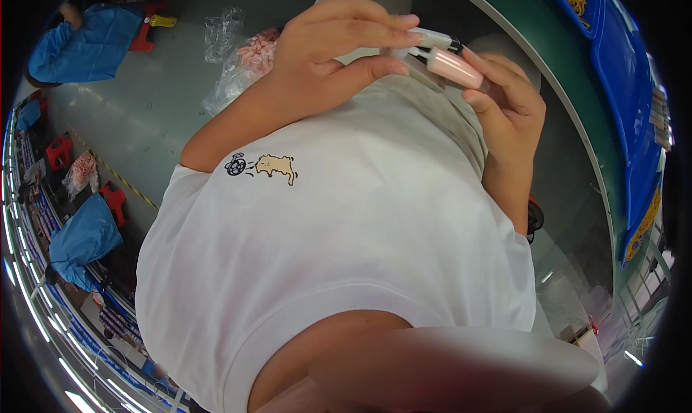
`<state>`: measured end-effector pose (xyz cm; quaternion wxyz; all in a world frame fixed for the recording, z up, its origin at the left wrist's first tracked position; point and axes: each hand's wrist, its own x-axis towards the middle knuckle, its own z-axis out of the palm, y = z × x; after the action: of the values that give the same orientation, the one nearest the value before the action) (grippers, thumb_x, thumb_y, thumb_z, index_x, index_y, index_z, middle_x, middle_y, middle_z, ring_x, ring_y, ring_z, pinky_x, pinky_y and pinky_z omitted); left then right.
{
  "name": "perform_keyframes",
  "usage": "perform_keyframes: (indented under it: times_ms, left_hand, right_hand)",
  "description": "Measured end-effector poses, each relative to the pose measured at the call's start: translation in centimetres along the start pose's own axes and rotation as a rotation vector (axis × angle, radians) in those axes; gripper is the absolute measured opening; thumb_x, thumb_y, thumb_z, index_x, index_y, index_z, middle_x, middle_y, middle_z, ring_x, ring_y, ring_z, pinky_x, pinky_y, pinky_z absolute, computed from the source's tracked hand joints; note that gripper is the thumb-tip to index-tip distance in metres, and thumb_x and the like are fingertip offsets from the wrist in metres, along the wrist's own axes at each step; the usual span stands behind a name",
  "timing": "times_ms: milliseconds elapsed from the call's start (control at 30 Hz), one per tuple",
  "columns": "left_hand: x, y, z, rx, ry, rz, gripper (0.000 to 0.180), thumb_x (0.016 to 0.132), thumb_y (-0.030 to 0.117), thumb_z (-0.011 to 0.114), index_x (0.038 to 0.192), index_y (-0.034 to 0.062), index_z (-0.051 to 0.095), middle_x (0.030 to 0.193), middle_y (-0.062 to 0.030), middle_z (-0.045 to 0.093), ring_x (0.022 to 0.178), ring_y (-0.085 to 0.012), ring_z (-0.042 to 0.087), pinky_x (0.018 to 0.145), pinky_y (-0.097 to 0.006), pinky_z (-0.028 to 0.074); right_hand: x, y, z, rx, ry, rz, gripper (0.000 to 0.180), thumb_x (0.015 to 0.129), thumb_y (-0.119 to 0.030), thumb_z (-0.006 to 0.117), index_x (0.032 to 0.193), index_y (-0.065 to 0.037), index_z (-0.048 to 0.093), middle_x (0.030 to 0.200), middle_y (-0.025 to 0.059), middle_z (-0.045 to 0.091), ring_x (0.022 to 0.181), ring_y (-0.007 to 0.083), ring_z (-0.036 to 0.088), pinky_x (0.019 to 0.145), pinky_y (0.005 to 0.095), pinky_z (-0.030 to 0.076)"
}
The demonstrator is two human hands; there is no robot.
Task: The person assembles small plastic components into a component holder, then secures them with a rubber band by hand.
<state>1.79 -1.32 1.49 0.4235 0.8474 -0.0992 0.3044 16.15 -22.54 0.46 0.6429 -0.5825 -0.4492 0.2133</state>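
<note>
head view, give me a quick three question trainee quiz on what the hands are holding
1. True or false: the left hand holds a slim white piece between thumb and fingers.
2. What colour is the tube-shaped piece in the right hand? A pink, B green, C black.
3. Fill in: the bag of pink parts lies on the grey ____, apart from both hands.

Key: 1 true; 2 A; 3 floor

Note: the white piece and the pink piece meet tip to tip in front of the white shirt.
</note>
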Motion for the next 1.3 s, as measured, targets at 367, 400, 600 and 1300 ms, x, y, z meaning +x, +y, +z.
perform_keyframes:
  times_ms: [367, 400, 600, 1300]
  left_hand:
    - [-1.4, -1.1, 1.4, -0.545, 0.084, -0.247, 0.035, 0.082, 0.008, 0.074, 0.115, -0.0006, 0.065, 0.121, -0.0150, 0.059, 0.107, -0.0226, 0.061, 0.085, -0.029, 0.052]
    - [-1.4, -1.4, 1.5, -0.654, 0.080, -0.304, 0.034, 0.084, 0.008, 0.072, 0.115, -0.0012, 0.064, 0.122, -0.0157, 0.058, 0.111, -0.0247, 0.060, 0.087, -0.030, 0.052]
    - [-1.8, -2.1, 1.8, -0.649, 0.069, -0.288, 0.031, 0.087, 0.007, 0.069, 0.116, -0.0003, 0.063, 0.119, -0.0134, 0.058, 0.118, -0.0265, 0.057, 0.091, -0.032, 0.051]
    - [-2.6, -3.0, 1.1, -1.563, 0.205, -0.589, 0.063, 0.078, 0.032, 0.078, 0.134, 0.0227, 0.051, 0.131, -0.0144, 0.056, 0.115, -0.0253, 0.059, 0.091, -0.030, 0.056]
  right_hand:
    - [0.7, -0.3, 2.2, -0.310, 0.108, -0.154, 0.033, 0.074, -0.008, 0.077, 0.107, -0.006, 0.073, 0.102, 0.0062, 0.052, 0.091, 0.0165, 0.051, 0.077, 0.0262, 0.046]
    - [0.8, -0.4, 2.2, -0.310, 0.109, -0.153, 0.033, 0.074, -0.008, 0.077, 0.107, -0.006, 0.073, 0.102, 0.0062, 0.052, 0.091, 0.0165, 0.051, 0.077, 0.0262, 0.046]
    - [1.3, -0.6, 2.0, -0.376, 0.081, -0.171, 0.032, 0.074, -0.009, 0.076, 0.106, -0.008, 0.073, 0.103, 0.0062, 0.053, 0.093, 0.0176, 0.050, 0.075, 0.0270, 0.046]
    - [5.5, -6.5, 0.7, -0.390, 0.158, -0.481, 0.040, 0.069, -0.011, 0.078, 0.108, -0.003, 0.070, 0.117, 0.0164, 0.059, 0.101, 0.0239, 0.056, 0.084, 0.0317, 0.043]
